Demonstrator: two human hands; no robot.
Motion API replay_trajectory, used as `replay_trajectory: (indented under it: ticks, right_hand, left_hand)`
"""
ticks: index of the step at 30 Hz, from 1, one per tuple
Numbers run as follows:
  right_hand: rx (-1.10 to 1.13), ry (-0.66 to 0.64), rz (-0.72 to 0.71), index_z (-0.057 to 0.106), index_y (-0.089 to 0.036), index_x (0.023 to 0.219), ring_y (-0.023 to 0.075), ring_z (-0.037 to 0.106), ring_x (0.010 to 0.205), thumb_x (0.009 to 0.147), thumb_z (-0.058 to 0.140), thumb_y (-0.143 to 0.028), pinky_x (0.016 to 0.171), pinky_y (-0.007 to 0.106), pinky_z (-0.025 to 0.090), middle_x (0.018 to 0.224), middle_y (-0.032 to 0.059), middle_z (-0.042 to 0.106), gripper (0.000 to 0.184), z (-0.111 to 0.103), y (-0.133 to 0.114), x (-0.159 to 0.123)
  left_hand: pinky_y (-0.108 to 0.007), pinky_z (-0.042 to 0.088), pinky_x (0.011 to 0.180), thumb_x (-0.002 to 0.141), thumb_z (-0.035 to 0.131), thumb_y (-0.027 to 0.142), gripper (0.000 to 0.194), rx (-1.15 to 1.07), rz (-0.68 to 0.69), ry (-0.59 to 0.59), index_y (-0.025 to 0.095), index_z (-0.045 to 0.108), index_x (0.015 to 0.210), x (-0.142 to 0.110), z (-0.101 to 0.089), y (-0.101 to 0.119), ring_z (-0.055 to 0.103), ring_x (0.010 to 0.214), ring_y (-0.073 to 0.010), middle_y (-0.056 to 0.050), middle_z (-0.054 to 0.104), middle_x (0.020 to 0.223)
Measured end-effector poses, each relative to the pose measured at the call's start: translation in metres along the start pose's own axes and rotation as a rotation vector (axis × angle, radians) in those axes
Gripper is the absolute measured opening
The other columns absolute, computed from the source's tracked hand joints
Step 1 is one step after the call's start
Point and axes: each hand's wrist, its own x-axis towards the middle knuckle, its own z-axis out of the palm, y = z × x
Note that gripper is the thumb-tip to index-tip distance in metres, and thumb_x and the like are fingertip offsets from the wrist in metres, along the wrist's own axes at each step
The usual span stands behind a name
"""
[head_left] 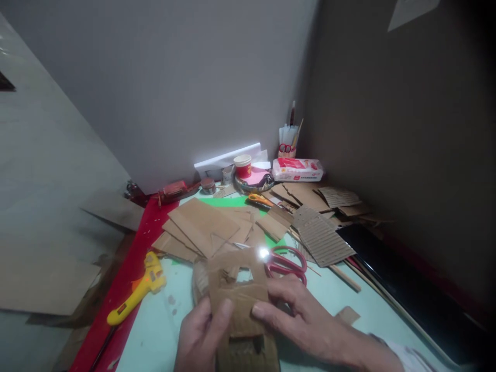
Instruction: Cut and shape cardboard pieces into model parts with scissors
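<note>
Between my two hands is a brown cardboard piece [242, 294] with a square hole cut near its top and a second opening lower down. My left hand [201, 330] grips its left side, thumb on the face. From the right, my right hand [298, 315] holds the other edge, its thumb pressed on the front. Just beyond the cardboard lie red-handled scissors [289, 266], their blades partly hidden. A roll of clear tape [200, 279], as it appears, shows behind the left edge.
A yellow hot glue gun [143, 287] lies at the left. Cardboard sheets [207, 225] and corrugated pieces [321, 235] cover the middle and right. Farther back are a red paper cup [243, 168], a tissue pack [297, 170] and a pen holder [287, 147]. A black glossy panel [403, 284] runs along the right.
</note>
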Motion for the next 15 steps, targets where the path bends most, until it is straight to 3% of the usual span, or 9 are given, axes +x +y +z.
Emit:
replay_trajectory:
  ticks: [4,9,12,15]
  right_hand:
    - [0.126,-0.061,0.054,0.048,-0.022,0.070,0.0148,0.044,0.066,0.097,0.055,-0.044,0.060,0.028,0.034,0.070,-0.0034,0.046,0.036,0.002,0.003,0.001]
    - [0.218,-0.069,0.092,0.047,-0.023,0.072,0.0139,0.040,0.064,0.094,0.056,-0.047,0.058,0.027,0.033,0.069,-0.0043,0.043,0.035,0.006,0.009,0.003]
    - [0.239,-0.078,0.077,0.047,-0.023,0.073,0.0137,0.040,0.064,0.093,0.055,-0.048,0.058,0.027,0.035,0.070,-0.0043,0.043,0.033,0.007,0.006,0.004]
    - [0.224,-0.070,0.049,0.048,-0.022,0.073,0.0137,0.042,0.064,0.092,0.055,-0.045,0.058,0.026,0.034,0.069,-0.0041,0.045,0.031,0.006,0.002,0.004]
  left_hand:
    - [-0.049,0.065,0.090,0.062,0.100,0.032,0.038,-0.173,-0.035,0.007,0.014,0.088,0.093,0.005,-0.003,-0.004,0.081,0.099,-0.0410,-0.015,0.086,0.091]
    - [-0.052,0.062,0.095,0.068,0.095,0.026,0.038,-0.168,-0.107,-0.152,0.015,0.088,0.103,0.015,-0.013,-0.005,0.078,0.107,-0.0428,-0.016,0.085,0.101]
    - [-0.053,0.063,0.093,0.068,0.095,0.028,0.034,-0.187,-0.120,-0.142,0.016,0.088,0.099,0.015,-0.013,-0.003,0.078,0.107,-0.0434,-0.016,0.086,0.097]
    - [-0.053,0.064,0.090,0.062,0.099,0.041,0.040,-0.092,-0.119,-0.077,0.016,0.089,0.092,0.013,-0.011,0.000,0.081,0.098,-0.0443,-0.016,0.086,0.087]
